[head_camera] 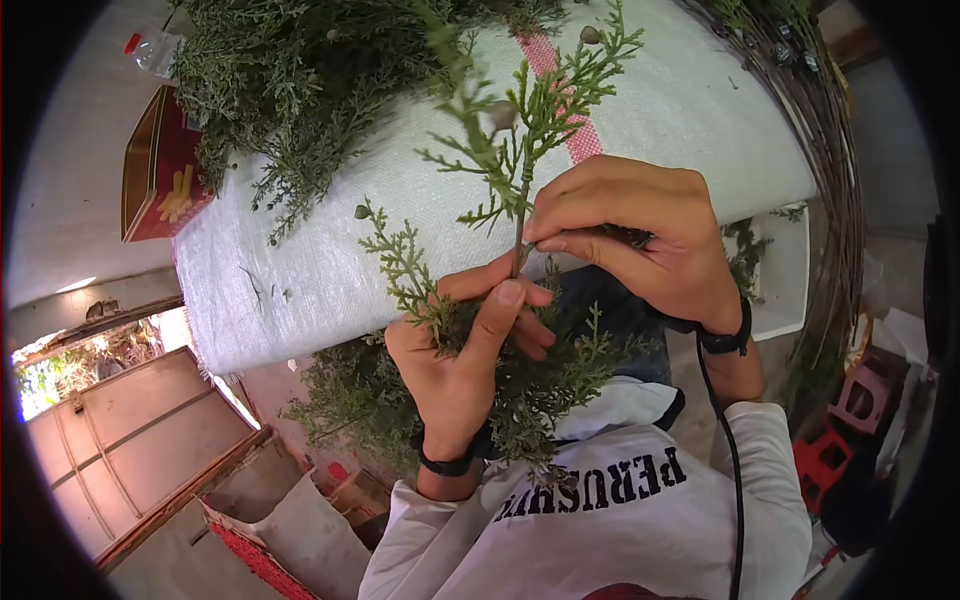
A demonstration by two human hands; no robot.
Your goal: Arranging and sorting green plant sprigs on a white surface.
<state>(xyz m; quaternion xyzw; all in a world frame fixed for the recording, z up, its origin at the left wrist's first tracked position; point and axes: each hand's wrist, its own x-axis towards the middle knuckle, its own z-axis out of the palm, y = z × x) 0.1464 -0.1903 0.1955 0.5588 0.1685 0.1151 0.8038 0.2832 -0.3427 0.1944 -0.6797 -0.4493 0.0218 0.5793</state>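
Observation:
My left hand [465,337] pinches the brown stem of an upright conifer sprig [525,161] between thumb and forefinger. Scale-like green leaves and a few round cones show on the sprig. My right hand [630,225] has its thumb and fingertips closed against the stem just above. Something small and thin shows at those fingertips, too small to name. Dark greenery is partly hidden under the right palm. More conifer foliage [555,405] hangs below my left hand, before my shirt. A large heap of conifer branches [300,82] lies on the white woven sheet [315,300] ahead.
A red tin [165,172] and a clear plastic bottle [157,54] with a red cap stand left. Long thin bare stems [832,172] lie along the right. Below them are a white foam box [787,277] and a red plastic stool [821,457]. A black cable [727,450] runs from my right wrist.

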